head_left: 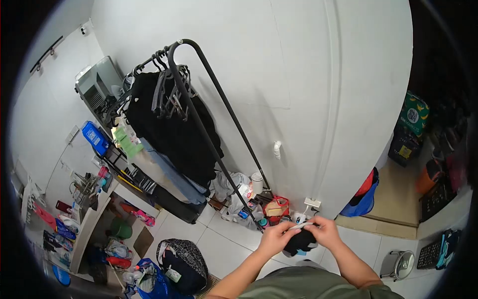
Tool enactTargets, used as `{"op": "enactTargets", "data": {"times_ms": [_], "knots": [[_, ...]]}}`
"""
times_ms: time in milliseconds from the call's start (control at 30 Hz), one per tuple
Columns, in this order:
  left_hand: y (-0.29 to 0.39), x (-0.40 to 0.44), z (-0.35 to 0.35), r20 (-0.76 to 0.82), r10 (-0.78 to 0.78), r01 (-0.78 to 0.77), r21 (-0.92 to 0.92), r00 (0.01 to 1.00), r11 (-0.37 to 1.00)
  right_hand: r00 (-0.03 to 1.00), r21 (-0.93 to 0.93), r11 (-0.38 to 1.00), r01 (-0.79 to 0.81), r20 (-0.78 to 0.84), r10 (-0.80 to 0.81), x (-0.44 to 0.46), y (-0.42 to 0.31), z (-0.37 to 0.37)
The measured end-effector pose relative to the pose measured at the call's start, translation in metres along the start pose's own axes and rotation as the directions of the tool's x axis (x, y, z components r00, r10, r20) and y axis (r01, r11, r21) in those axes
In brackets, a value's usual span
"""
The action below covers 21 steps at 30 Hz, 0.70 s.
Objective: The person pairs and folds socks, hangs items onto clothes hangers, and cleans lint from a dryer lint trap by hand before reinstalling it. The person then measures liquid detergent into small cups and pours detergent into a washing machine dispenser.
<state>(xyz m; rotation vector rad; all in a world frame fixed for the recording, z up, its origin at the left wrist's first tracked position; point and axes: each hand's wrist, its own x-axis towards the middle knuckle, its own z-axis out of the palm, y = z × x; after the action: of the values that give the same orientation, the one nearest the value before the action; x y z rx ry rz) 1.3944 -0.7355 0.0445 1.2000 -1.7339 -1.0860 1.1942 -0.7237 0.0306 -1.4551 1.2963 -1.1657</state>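
In front of my body, a black cloth item (300,242) hangs below both hands, with a pale grey strip (301,225) along its top edge. Whether it is a garment, I cannot tell. My left hand (277,238) pinches the strip at its left end. The other end is between the thumb and fingers of my right hand (324,234). A white power outlet (312,202) with a plug is just beyond my hands, low on the wall.
A black clothes rack (219,89) with clothes and hangers stands ahead left. Bags and a red basket (277,207) sit at its foot. A patterned black bag (183,264) and a blue bag (149,281) lie left; a metal-rimmed round object (401,264) is right.
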Motion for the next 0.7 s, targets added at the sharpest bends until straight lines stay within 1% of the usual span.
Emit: {"op": "enactTargets", "data": {"times_ms": [33,67,133,167,200,267,300,333,367,400,433,467,500,533,600,667,700], "knots": [[0.009,0.005,0.001,0.043,-0.007,0.005,0.050,0.999,0.999,0.999,-0.006,0.999,-0.031,-0.008,0.031,0.001,-0.013,-0.008],[0.013,0.008,0.001,0.048,-0.010,0.010,0.009,0.999,1.000,0.998,-0.013,0.998,-0.061,-0.016,0.061,0.005,-0.020,-0.014],[0.024,0.015,0.002,0.056,-0.014,0.019,-0.085,0.998,0.996,1.000,0.011,1.000,-0.003,0.016,0.003,0.020,-0.024,-0.021],[0.016,0.019,0.004,0.059,-0.012,0.030,-0.307,0.998,0.951,0.999,0.022,1.000,0.021,0.035,-0.022,0.026,-0.027,-0.024],[0.012,0.023,0.000,0.039,0.039,-0.025,-0.303,0.998,0.953,0.995,-0.012,0.998,0.054,0.081,-0.053,0.033,-0.037,-0.026],[0.019,0.025,-0.020,-0.025,0.045,-0.051,-0.286,0.999,0.957,0.975,-0.075,0.989,0.131,0.193,-0.114,0.053,-0.067,-0.029],[0.034,0.022,-0.039,-0.069,-0.019,0.001,-0.256,0.997,0.967,0.912,-0.068,0.945,0.319,0.293,-0.287,0.068,-0.079,-0.031],[0.037,0.025,-0.050,-0.233,0.008,-0.090,-0.343,0.972,0.935,0.897,-0.056,0.925,0.375,0.274,-0.347,0.085,-0.089,-0.027],[0.044,0.024,-0.073,-0.315,-0.076,-0.039,-0.342,0.946,0.939,0.880,-0.051,0.902,0.429,0.251,-0.404,0.102,-0.099,-0.021],[0.040,0.031,-0.100,-0.411,0.012,-0.129,-0.258,0.911,0.958,0.856,-0.052,0.873,0.485,0.230,-0.462,0.121,-0.112,-0.016],[0.052,0.033,-0.127,-0.483,0.014,-0.163,-0.268,0.876,0.949,0.835,-0.077,0.843,0.533,0.214,-0.508,0.140,-0.126,-0.009],[0.044,0.039,-0.157,-0.554,0.014,-0.159,-0.215,0.832,0.964,0.809,-0.099,0.810,0.578,0.200,-0.552,0.161,-0.140,0.002],[0.049,0.044,-0.184,-0.618,0.041,-0.183,-0.169,0.785,0.969,0.778,-0.093,0.778,0.622,0.181,-0.601,0.183,-0.157,0.017],[0.053,0.050,-0.210,-0.664,0.017,-0.141,-0.134,0.748,0.981,0.748,-0.089,0.745,0.661,0.158,-0.645,0.205,-0.175,0.034],[0.054,0.071,-0.251,-0.726,0.071,-0.106,-0.003,0.684,0.994,0.684,-0.154,0.667,0.729,0.177,-0.707,0.255,-0.206,0.073],[0.042,0.104,-0.286,-0.732,0.134,-0.229,-0.031,0.668,0.973,0.649,-0.108,0.640,0.760,0.158,-0.744,0.305,-0.232,0.116],[0.034,0.125,-0.298,-0.754,0.186,-0.291,-0.008,0.630,0.957,0.604,-0.146,0.586,0.797,0.164,-0.780,0.329,-0.242,0.135]]}}
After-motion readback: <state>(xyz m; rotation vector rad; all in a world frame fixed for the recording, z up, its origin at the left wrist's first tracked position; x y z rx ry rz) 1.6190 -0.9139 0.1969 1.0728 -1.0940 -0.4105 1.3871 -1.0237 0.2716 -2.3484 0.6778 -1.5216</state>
